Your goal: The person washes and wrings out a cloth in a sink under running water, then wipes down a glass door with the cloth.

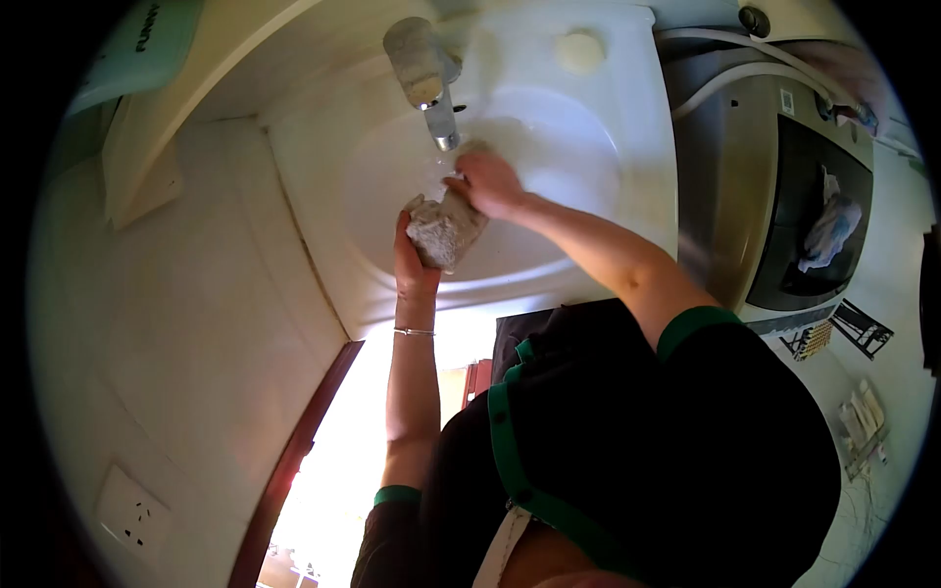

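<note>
My left hand grips a bunched, greyish-beige cloth from its left side and from below. The cloth looks wet and crumpled, and its exact kind is hard to make out. My right hand is closed on the upper end of the same cloth, fingers curled and partly hidden. Both hands are over the white basin, just below the spout of the chrome faucet. Some water seems to run near the spout.
A round, pale soap-like piece lies on the sink's back right corner. To the right stands a washing machine with a crumpled cloth on its dark lid and hoses behind. A tiled wall with a socket is at left.
</note>
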{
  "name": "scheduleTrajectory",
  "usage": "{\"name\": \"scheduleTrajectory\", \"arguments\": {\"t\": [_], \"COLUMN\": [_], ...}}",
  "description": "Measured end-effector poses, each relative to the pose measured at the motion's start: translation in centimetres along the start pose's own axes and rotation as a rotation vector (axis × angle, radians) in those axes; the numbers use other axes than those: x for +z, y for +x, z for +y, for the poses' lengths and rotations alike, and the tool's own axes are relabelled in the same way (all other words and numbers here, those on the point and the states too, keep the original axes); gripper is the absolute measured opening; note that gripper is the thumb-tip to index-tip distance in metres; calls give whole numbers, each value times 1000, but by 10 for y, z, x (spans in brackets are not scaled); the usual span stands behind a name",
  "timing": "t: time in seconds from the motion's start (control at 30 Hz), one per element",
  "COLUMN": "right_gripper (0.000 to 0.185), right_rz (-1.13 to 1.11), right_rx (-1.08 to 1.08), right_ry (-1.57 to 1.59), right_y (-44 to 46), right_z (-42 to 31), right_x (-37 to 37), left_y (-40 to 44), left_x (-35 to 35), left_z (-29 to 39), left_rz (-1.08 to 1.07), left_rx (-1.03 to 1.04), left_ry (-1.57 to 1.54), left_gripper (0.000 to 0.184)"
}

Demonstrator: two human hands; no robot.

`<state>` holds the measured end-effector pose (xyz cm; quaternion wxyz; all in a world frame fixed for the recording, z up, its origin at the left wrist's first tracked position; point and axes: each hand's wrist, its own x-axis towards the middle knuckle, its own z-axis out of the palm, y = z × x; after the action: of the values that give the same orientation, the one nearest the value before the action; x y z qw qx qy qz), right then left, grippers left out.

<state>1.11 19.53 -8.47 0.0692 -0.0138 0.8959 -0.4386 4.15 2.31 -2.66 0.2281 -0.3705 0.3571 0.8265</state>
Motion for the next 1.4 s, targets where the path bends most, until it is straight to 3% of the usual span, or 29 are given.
{"name": "scheduleTrajectory", "arguments": {"t": [0.03,0.1,0.23,0.3,0.43,0.53,0.63,0.7,0.73,0.77,0.83,0.87,0.9,0.97,1.0,1.07,1.17,1.23,1.3,1.37,1.4], "right_gripper": [28,37,42,42,41,41,41,29,29,29,34,38,37,44,44,55,58,52,42,36,35], "right_rz": [-67,-72,-174,-312,-318,-141,-300,-53,-263,-258,71,114,189,258,261,275,215,294,26,151,142], "right_rx": [-61,-443,-346,-128,-97,-180,-69,146,694,698,494,528,309,28,29,-217,-115,118,211,-68,-130], "right_ry": [-193,-558,-445,-409,-407,-322,-387,573,1258,1257,827,696,288,-272,-273,-505,-212,181,531,653,585], "right_y": [-4,-17,-20,-20,-14,-17,-16,-24,-27,-29,-27,-24,-17,-27,-23,-16,4,21,16,-13,-30], "right_z": [13,55,77,63,81,83,16,-3,-15,-6,28,24,36,35,32,28,42,44,-1,-52,-81], "right_x": [-10,-6,9,5,16,19,-16,-13,-30,-26,-17,-41,-51,-71,-76,-78,-14,59,52,39,18], "left_y": [-7,-12,-15,-19,-17,-19,-18,-21,-15,-9,9,27,27,29,35,47,49,62,90,95,106], "left_x": [-6,-16,-20,-22,-1,9,23,32,35,36,35,22,23,25,15,7,22,23,-6,-21,-43], "left_z": [4,7,9,4,-2,-7,-8,-11,-12,-12,-5,-4,-3,1,1,-10,-19,-19,-6,11,16], "left_rz": [-23,-32,24,30,15,-52,-78,-130,-119,-121,-245,-271,-268,123,16,16,62,92,-184,-70,-343], "left_rx": [41,92,74,74,85,72,61,58,91,85,121,196,195,190,158,127,101,110,-31,16,-188], "left_ry": [75,136,30,25,20,-8,-53,-97,-56,-56,-49,94,95,359,402,394,384,382,90,70,-106], "left_gripper": [41,41,41,41,41,41,43,45,49,49,49,56,56,68,80,79,78,78,70,65,62]}}
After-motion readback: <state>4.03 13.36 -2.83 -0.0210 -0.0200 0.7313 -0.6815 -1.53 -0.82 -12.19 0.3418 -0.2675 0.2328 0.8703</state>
